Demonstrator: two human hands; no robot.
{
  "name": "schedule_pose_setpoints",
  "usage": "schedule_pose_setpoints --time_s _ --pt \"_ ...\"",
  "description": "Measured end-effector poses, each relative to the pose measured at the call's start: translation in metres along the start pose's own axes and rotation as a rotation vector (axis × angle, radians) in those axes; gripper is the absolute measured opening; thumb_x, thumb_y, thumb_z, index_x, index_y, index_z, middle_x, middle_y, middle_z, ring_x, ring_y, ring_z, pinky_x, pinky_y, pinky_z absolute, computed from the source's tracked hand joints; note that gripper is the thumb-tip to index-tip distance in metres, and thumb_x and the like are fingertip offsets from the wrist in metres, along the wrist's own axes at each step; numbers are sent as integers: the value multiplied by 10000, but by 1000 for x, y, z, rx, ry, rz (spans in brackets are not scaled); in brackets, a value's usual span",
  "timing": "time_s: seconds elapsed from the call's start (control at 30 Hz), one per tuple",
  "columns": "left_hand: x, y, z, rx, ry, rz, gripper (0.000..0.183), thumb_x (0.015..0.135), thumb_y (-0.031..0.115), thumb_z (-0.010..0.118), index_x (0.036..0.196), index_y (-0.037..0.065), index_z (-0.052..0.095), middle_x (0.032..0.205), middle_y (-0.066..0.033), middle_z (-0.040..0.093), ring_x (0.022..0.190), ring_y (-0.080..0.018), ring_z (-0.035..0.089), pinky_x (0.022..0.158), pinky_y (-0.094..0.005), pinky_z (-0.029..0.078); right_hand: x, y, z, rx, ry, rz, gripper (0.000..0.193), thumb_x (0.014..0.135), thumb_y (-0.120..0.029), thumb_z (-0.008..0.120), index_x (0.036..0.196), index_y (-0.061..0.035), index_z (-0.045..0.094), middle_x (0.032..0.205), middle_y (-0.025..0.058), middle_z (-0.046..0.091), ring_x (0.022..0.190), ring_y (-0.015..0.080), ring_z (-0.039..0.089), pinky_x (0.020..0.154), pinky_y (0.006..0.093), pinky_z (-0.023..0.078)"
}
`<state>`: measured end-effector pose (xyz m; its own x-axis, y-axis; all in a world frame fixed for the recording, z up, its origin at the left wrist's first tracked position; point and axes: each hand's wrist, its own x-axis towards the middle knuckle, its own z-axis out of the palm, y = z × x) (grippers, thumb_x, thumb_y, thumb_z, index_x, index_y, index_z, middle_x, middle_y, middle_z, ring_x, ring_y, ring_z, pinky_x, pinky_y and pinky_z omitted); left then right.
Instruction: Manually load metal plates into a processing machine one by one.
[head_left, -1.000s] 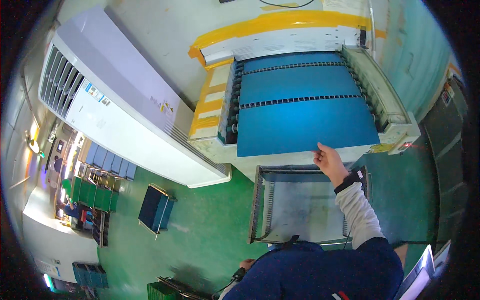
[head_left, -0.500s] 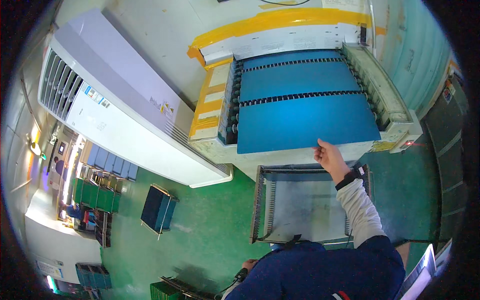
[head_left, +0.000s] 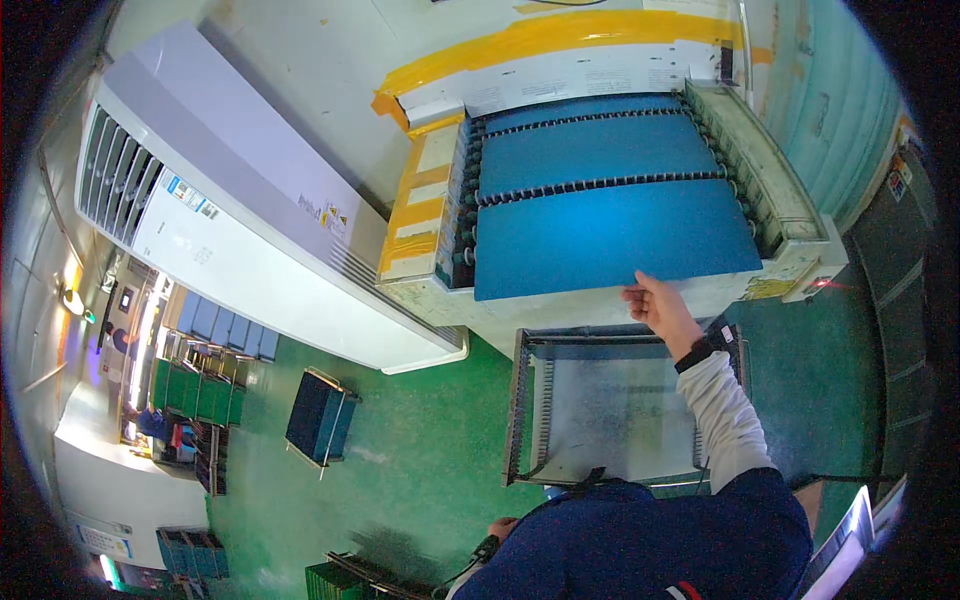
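A flat blue panel (head_left: pixel 615 240) lies on the rollers of a pale machine (head_left: pixel 790 215), its front edge sticking out toward me. My right hand (head_left: pixel 662 312) is at that edge, fingers curled and pinched on it; the thumb side is partly hidden. Behind this panel lie a second blue panel (head_left: pixel 600 155) and part of a third, with dark roller gaps between them. My left hand (head_left: pixel 503 527) is low beside my body, mostly hidden by my sleeve, and its fingers do not show clearly.
Below the machine stands a slotted rack frame (head_left: pixel 515 410). A tall white air conditioner (head_left: pixel 270 240) leans across the left of the view. Farther left is a trolley of dark panels (head_left: pixel 320 420). Another rack with green boards (head_left: pixel 335 580) stands near my left hand.
The blue panels have shifted slightly away from me, farther into the machine. My right hand has moved a little the same way at the front edge. My left hand stays low.
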<state>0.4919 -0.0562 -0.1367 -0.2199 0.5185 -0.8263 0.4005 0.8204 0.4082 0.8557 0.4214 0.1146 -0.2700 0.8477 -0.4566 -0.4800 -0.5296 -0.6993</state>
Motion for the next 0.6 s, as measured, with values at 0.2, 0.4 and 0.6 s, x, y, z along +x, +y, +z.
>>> schedule_pose_setpoints --time_s 0.2,0.4,0.6 --pt "-6 0 2 5 35 34 371 789 346 635 1032 67 652 1002 -94 658 918 -195 623 813 -318 477 5 -2 10 -25 -4 29 367 854 -367 571 869 -3 610 773 79 618 592 135 520 567 268 439" --pt "13 -24 4 120 -26 83 381 792 372 624 1035 80 651 999 -89 659 928 -215 619 824 -329 472 9 0 8 27 -111 21 353 865 -361 561 872 -12 607 767 69 616 606 135 532 576 266 445" --pt "-22 18 0 35 -4 8 419 796 407 604 1059 83 639 1023 -87 651 950 -219 609 834 -334 463 -4 19 4 -301 -43 -35 336 843 -379 594 848 -43 608 764 57 615 641 136 563 593 256 464"
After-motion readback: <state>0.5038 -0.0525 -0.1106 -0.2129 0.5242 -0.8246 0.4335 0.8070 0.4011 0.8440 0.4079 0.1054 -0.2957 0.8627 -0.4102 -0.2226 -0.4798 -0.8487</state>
